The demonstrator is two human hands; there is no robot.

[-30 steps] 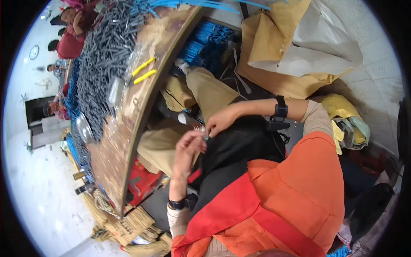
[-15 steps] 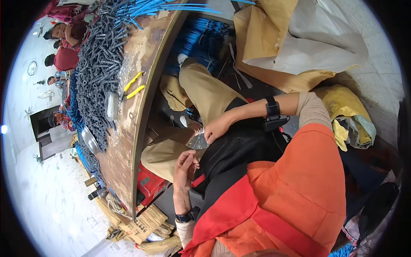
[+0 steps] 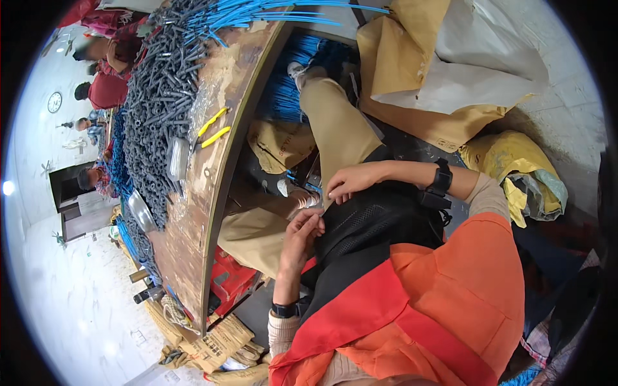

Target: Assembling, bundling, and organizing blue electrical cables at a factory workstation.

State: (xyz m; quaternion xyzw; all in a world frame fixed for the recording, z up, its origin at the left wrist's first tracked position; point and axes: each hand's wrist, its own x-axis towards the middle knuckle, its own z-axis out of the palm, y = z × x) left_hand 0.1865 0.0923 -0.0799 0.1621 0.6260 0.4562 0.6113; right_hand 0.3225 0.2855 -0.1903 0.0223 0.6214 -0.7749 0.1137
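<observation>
My left hand (image 3: 301, 237) is over my lap, its fingers curled and thumb and fingertips drawn together. My right hand (image 3: 351, 182) is just above and to the right, fingers bent down over the top edge of a black mesh cloth (image 3: 360, 222) on my lap. Whatever is between the fingertips of either hand is too small or hidden to make out. The hands are close but apart. A dark band is on each wrist. My legs in tan trousers (image 3: 338, 125) reach under the table.
The wooden table (image 3: 187, 257) on the left bears a heap of dark grey tubular parts (image 3: 158, 103), blue rods (image 3: 257, 11), yellow-handled pliers (image 3: 212, 128) and a metal bowl (image 3: 140, 211). Brown paper sacking (image 3: 399, 51) and a yellow sack (image 3: 508, 167) lie right. Several people sit beyond the table.
My hands have come closer together, the left one rising toward the right, its fingers closing. The view has shifted slightly, and my upper foot shows farther out under the table.
</observation>
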